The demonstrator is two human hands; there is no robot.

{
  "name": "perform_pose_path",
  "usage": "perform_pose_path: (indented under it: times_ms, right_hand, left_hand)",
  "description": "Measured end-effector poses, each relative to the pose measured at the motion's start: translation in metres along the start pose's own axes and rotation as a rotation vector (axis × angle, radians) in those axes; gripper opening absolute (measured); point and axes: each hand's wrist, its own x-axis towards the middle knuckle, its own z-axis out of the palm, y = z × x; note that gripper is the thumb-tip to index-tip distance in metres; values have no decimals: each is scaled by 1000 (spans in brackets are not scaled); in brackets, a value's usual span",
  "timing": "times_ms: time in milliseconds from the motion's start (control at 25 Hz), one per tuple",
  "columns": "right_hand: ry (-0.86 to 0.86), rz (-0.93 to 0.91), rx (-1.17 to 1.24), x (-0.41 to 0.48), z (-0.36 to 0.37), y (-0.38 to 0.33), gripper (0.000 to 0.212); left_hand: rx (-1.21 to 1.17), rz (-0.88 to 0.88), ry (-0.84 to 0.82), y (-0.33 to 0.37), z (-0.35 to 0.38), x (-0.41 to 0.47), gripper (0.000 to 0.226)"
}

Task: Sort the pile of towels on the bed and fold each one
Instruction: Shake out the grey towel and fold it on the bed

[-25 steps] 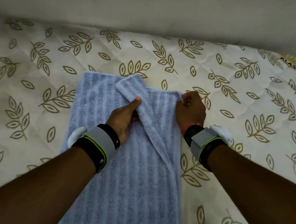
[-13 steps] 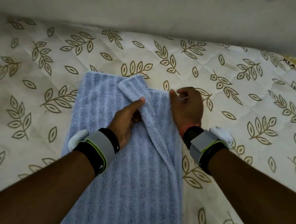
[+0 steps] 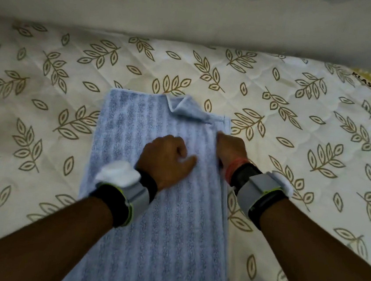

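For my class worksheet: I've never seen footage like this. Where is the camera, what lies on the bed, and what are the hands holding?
No machine here: a person works bare-handed, and the single camera sits on their head, looking down. On the leaf-patterned mattress lies a blue striped towel, one far corner flipped over. The right hand grips the towel's right edge. The left hand rests on its middle, fingers curled; whether it pinches cloth is unclear. Both wrists wear strapped bands.

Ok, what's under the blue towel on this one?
The leaf-print mattress shows all round the towel, which lies on it. Anything else beneath the cloth is hidden; the left hand and right hand rest on top.
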Motion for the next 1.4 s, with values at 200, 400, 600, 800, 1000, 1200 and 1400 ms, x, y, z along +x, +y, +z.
perform_pose_path:
  times_ms: [200, 400, 600, 800, 1000, 1200, 1400]
  right_hand:
    - [-53, 62, 74, -14, -3, 15, 65]
    - [-12, -182, -40, -17, 2, 19, 31]
    - [148, -23, 116, -34, -2, 35, 35]
    - [224, -34, 106, -37, -2, 44, 39]
    - [239, -39, 70, -39, -2, 45, 41]
    - [1, 97, 121, -64, -15, 53, 44]
    - [-382, 209, -29, -115, -38, 79, 48]
  left_hand:
    - [386, 213, -2, 35, 59, -55, 61]
    - [235, 127, 17, 37, 78, -65, 37]
    - [108, 270, -79, 40, 65, -86, 41]
    - [118, 280, -108, 34, 72, -89, 48]
    - [143, 316, -73, 37, 78, -99, 47]
    - [375, 313, -191, 40, 93, -154, 54]
    - [343, 157, -420, 54, 100, -208, 49]
